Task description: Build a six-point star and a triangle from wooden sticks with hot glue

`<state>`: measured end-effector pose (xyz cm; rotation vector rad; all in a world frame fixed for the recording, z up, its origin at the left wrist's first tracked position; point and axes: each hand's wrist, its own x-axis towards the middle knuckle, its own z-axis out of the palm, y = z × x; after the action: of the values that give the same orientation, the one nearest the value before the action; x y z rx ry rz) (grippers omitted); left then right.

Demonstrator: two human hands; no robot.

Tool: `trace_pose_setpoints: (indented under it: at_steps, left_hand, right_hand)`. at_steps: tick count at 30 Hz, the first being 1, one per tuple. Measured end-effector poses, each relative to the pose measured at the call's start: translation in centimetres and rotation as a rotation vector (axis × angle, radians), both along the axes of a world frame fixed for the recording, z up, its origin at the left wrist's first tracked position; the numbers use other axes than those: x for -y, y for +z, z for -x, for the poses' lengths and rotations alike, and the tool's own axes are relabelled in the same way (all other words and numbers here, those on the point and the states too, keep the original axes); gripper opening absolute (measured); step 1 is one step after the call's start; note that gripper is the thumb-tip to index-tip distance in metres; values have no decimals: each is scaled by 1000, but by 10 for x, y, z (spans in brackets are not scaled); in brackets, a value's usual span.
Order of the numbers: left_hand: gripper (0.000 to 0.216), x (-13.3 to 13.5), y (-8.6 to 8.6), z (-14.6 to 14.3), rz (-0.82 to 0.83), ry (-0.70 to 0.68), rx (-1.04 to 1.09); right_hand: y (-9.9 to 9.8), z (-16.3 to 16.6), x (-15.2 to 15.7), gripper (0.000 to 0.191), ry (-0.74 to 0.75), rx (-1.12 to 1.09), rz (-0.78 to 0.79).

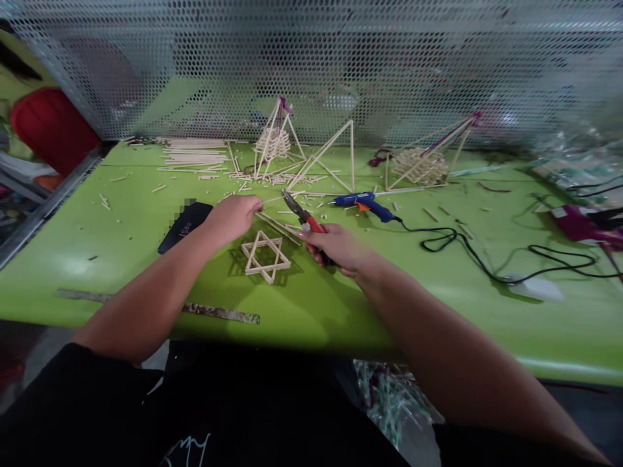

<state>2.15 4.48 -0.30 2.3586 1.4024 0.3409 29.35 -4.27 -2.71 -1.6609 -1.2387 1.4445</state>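
Where the green table (121, 259) meets the person's lap, a worn flat strip (214, 312) lies along the near edge.

Next: six-pointed star (266, 257) of joined sticks, flat on the table between the two forearms.

Left hand (233, 216): fingers closed in a pinch on one thin stick (273, 199), held level just above the table and pointing toward the other hand.

Right hand (338, 248): fist wrapped round the red handles of the cutters (304, 217), nose aimed at the stick's free end. Whether the blades touch it cannot be told.

Judgement on the cut: best made with the stick square across the blades and seated toward the pivot. The pinch should sit close to the cut point so the thin wood does not flex or splinter, followed by one firm squeeze. An offcut may fly.

Beside the left wrist: black phone (185, 225).

Beyond: blue glue gun (365, 204), black cord (467, 253) trailing away.

Farther: stack of loose sticks (195, 154) and stick pyramids (331, 159).

Rearmost: perforated metal screen (311, 65).
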Motion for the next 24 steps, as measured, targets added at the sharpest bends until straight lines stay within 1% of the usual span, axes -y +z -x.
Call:
trace_pose_setpoints:
  at_steps: [8, 13, 18, 24]
  left_hand:
    - [42, 0, 0, -1, 1, 28, -29]
    - [38, -2, -3, -3, 37, 62, 12]
    - [30, 1, -7, 5, 119, 59, 162]
    - [26, 16, -7, 22, 244, -6, 470]
  right_hand:
    - [0, 0, -4, 59, 8, -39, 46]
    - [-3, 1, -4, 61, 24, -90, 63]
    - [-3, -3, 0, 60, 43, -169, 33]
    - [8, -21, 13, 61, 109, -251, -46]
